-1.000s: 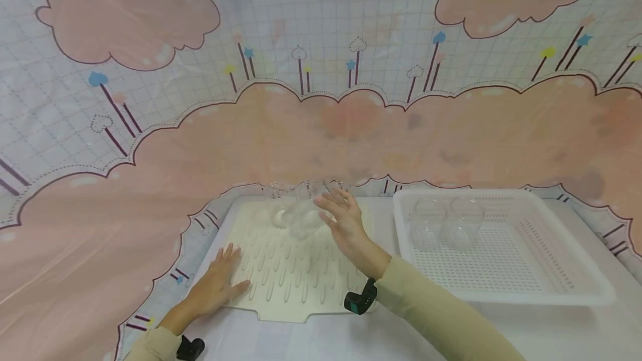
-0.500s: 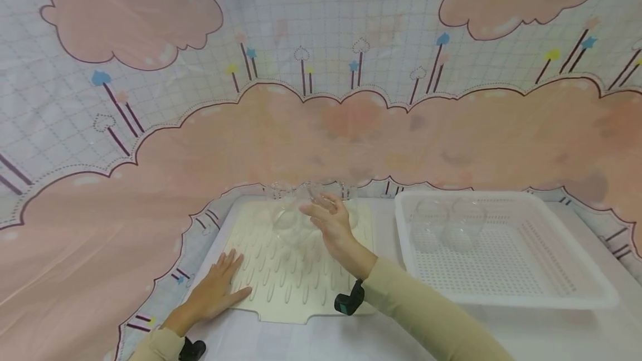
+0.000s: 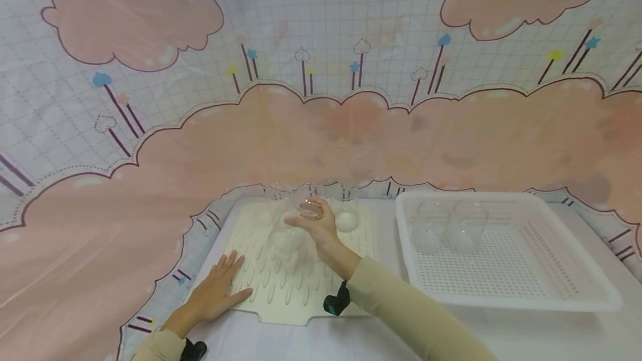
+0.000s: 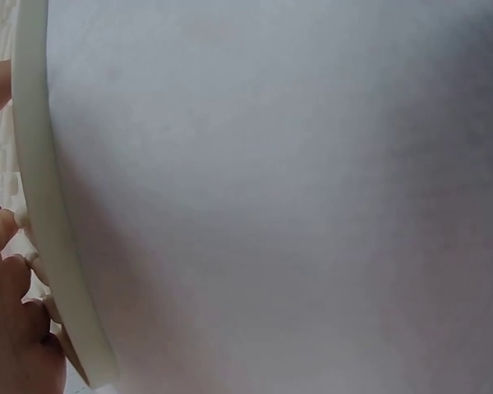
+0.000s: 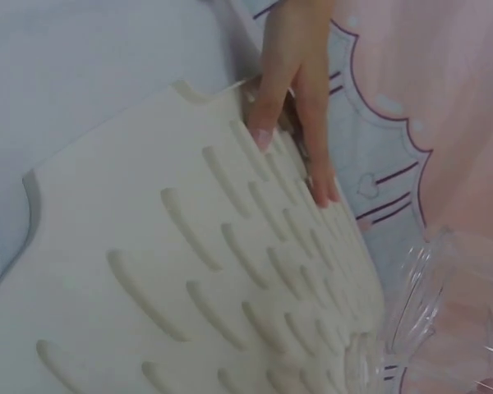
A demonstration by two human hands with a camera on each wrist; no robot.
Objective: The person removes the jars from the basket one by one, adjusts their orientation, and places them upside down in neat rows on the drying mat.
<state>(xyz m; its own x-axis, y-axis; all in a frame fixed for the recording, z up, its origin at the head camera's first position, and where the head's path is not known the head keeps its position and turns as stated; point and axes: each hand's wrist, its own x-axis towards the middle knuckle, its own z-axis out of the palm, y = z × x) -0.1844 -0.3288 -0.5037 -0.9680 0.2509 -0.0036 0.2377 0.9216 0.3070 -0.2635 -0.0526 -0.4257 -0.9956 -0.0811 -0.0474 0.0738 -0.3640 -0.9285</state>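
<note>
My left hand (image 3: 213,291) rests with spread fingers on the left edge of a cream draining board (image 3: 281,308) with raised oval ribs. In the left wrist view, fingers (image 4: 12,304) lie along the board's edge. My right hand (image 3: 321,233) holds a clear cup (image 3: 284,238) over the board's back half; its outline is faint and partly behind the fingers. Clear cups stand along the back of the board, among them a right-hand cup (image 3: 346,213). The right wrist view has clear cup walls (image 5: 427,312) at lower right, and few of the right hand's fingers show.
To the right stands a white perforated basket (image 3: 511,296) with clear cups in its left back corner, a left cup (image 3: 430,230) and a right cup (image 3: 463,227). A white cloth (image 3: 281,344) covers the table. A printed pink curtain (image 3: 351,144) hangs behind.
My right hand has moved left and slightly nearer with the cup, uncovering the right-hand cup at the back. The left hand stays in place on the board's edge.
</note>
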